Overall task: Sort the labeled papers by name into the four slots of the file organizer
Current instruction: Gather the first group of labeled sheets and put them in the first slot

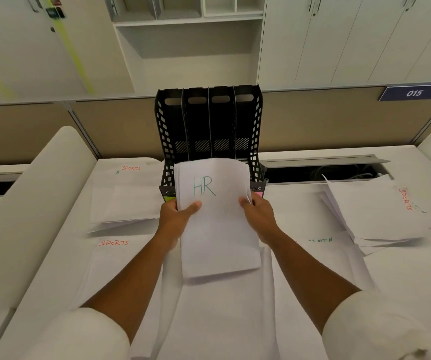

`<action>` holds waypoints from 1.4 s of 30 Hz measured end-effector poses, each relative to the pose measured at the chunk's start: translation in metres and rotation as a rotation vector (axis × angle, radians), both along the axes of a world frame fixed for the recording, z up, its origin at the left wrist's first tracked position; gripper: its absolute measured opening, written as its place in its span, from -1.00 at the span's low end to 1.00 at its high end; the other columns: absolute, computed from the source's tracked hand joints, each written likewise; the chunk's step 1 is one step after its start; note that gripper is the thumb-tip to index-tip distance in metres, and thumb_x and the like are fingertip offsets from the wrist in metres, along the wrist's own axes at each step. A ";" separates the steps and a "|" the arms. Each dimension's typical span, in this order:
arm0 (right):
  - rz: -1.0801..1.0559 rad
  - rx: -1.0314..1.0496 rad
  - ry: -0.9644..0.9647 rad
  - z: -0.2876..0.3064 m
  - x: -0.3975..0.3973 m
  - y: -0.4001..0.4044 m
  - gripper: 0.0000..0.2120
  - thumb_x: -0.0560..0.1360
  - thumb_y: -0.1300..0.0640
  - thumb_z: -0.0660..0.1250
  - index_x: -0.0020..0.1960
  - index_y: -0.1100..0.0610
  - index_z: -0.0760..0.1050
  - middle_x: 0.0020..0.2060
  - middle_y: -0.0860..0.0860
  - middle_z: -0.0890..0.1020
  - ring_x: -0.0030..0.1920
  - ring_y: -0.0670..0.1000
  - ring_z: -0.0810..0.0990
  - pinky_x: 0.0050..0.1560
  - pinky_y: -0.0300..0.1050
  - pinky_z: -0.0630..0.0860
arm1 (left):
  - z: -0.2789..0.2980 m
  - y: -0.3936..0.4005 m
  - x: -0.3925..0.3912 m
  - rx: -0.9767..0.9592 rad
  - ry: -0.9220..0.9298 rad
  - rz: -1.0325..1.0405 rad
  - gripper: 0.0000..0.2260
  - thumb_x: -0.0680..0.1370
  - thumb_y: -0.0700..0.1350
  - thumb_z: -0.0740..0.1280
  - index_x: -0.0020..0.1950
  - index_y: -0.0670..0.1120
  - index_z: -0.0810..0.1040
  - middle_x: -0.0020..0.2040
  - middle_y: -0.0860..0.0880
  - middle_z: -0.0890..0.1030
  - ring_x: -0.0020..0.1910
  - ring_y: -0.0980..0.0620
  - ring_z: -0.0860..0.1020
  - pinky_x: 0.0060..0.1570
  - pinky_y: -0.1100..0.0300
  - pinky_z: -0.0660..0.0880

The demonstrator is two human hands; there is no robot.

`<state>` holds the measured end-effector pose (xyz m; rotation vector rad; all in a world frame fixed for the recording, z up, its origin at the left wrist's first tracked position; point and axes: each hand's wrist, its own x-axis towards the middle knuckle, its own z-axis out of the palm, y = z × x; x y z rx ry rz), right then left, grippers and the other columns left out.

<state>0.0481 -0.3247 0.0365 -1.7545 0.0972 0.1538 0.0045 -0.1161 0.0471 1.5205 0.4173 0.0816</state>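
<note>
Left hand point(176, 213) and right hand point(257, 213) grip the HR stack point(217, 219) by its edges, thumbs on top, before the black file organizer point(209, 126).

The white surface point(300, 203) carries loose SPORTS papers point(123, 193) left and right; tan partitions, white cabinets point(339, 40) and a 015 sign point(414, 93) stand behind.

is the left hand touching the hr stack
Touching. The head view shows the left hand gripping the HR stack at its left edge, thumb pressed flat on the top sheet.
</note>
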 end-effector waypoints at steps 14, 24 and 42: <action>-0.099 0.047 -0.173 0.017 -0.003 0.025 -0.73 0.58 0.08 0.28 0.28 0.06 0.45 -0.12 -0.13 0.59 -0.11 -0.12 0.58 -0.33 -0.41 0.51 | 0.016 -0.022 0.016 0.108 -0.149 0.121 -0.67 0.50 0.04 0.42 0.23 0.12 0.48 0.02 0.13 0.59 0.01 0.07 0.58 -0.20 0.32 0.58; -0.110 -0.023 -0.129 0.011 0.000 0.023 -0.70 0.58 0.07 0.30 0.28 0.12 0.49 -0.07 -0.02 0.59 -0.07 0.01 0.59 -0.14 -0.23 0.56 | 0.018 -0.022 0.015 0.075 -0.118 0.135 -0.68 0.47 0.07 0.44 0.18 0.16 0.47 0.04 0.09 0.59 0.00 0.06 0.58 -0.24 0.33 0.59; -0.078 0.213 -0.191 0.041 -0.006 0.025 -0.75 0.57 -0.23 0.12 -0.02 -0.18 0.53 -0.15 -0.09 0.67 -0.13 -0.07 0.68 -0.26 -0.26 0.60 | 0.048 -0.035 0.022 -0.043 -0.240 0.296 -0.66 0.57 0.23 0.16 0.11 0.03 0.52 0.00 -0.04 0.64 -0.03 -0.04 0.64 -0.26 0.30 0.57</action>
